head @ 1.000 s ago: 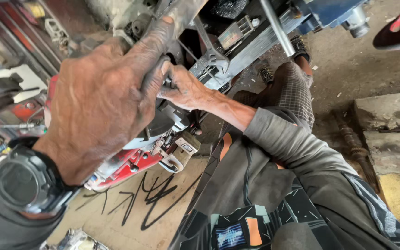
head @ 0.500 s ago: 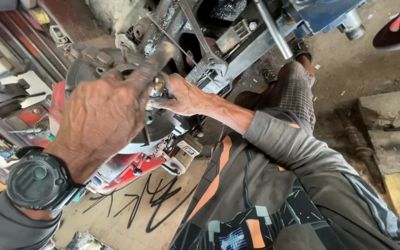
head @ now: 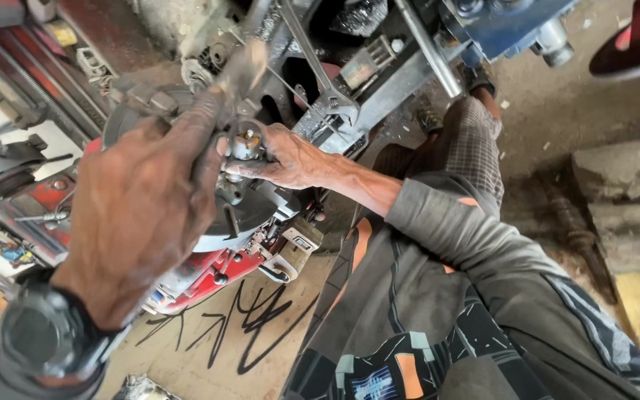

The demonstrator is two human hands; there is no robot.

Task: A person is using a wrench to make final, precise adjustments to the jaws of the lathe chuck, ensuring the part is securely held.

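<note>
Fingers (head: 209,118) of the left hand (head: 142,215) are curled narrow round a grimy tool handle (head: 242,63) that sticks up past the fingertips, blurry tho so can't tell what kind of tool. Right hand (head: 287,159) is just beside them, its fingers pinched tight on a small round metal part (head: 246,144) w/ a brass-coloured bit in the centre. That part sits right between the two sets of fingers, left fingertips look to be touching it. Directly under both: a grey round engine cover (head: 238,215), and below that a red body panel (head: 201,278). Above and to the right of the right fingers, an open-end wrench (head: 320,67) hangs on the frame. Black wristwatch (head: 46,337) on the left wrist, well back from the fingers.
</note>
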